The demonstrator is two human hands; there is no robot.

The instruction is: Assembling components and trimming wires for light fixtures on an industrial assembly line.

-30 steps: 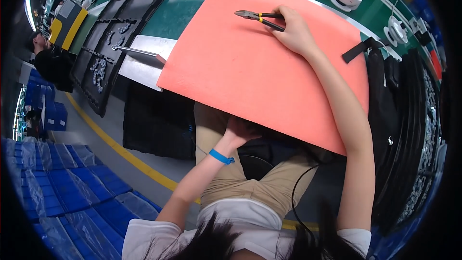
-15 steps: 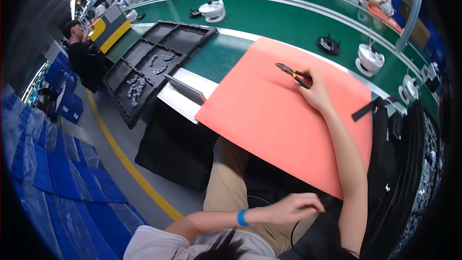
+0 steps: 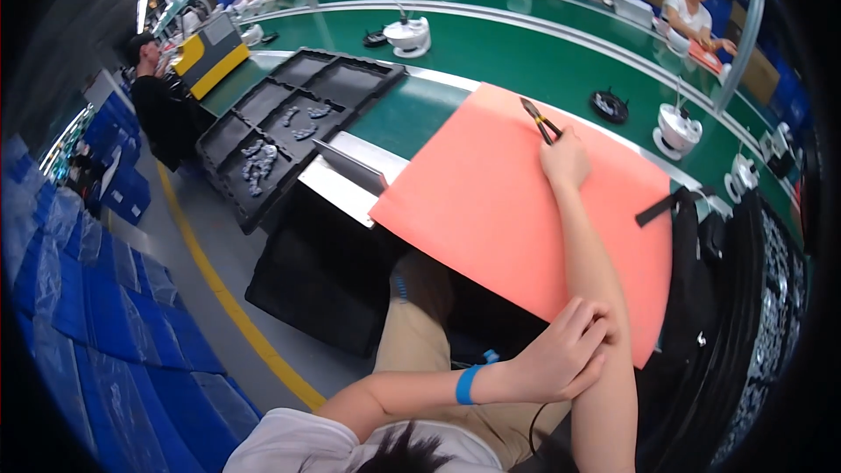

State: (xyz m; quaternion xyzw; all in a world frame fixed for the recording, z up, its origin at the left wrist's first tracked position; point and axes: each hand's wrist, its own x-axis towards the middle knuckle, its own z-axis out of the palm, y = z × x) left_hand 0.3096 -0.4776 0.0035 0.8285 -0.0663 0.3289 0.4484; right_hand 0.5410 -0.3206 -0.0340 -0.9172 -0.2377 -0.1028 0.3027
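Clasping the pliers [image 3: 537, 116] by their handles [image 3: 545, 134] over the mat [image 3: 473, 184], presumably leaving the tips [image 3: 526, 102] free, the right hand [image 3: 567, 162] lay forward while the left hand [image 3: 556, 359], fingers loosely bent, touched the right forearm [image 3: 589, 254].

Plain salmon-pink, that mat [image 3: 473, 201] on the green worktop [image 3: 410, 119]! Up by the far edge, cutters [image 3: 536, 116] flash black with yellow bands; a black strap [image 3: 659, 208] at the right edge. Black tray [image 3: 347, 79] over at the left edge, green conveyor [image 3: 508, 44] past the far one, and solid blue for the wristband [image 3: 468, 384]!
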